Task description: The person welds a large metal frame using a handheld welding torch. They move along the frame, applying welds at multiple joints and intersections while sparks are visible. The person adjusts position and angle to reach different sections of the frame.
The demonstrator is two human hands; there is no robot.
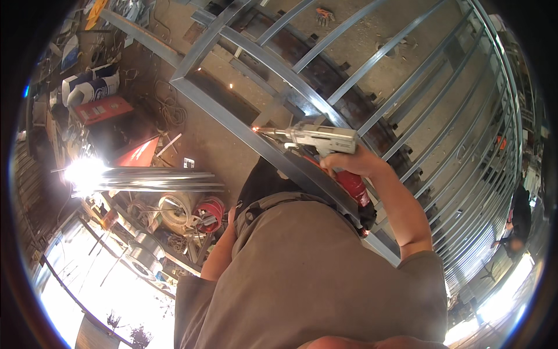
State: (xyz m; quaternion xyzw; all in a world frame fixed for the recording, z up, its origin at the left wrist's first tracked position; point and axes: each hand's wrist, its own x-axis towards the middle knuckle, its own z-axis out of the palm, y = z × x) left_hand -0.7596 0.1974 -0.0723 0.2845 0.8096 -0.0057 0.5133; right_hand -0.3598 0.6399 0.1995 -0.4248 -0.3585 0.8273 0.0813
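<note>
A shirt fronts a frame above cluttered floor, right hand clamped round a tool, left hand too hidden to tell.

To the left of the metal frame, we could hardly make out the left hand, mostly hidden, and lost the ends of the metal bars in white glare, while right of the frame a person looked blurred.

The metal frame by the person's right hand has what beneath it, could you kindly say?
Under the frame, a dark beam and floor show through gaps; whatever its bars cover cannot be seen.
</note>
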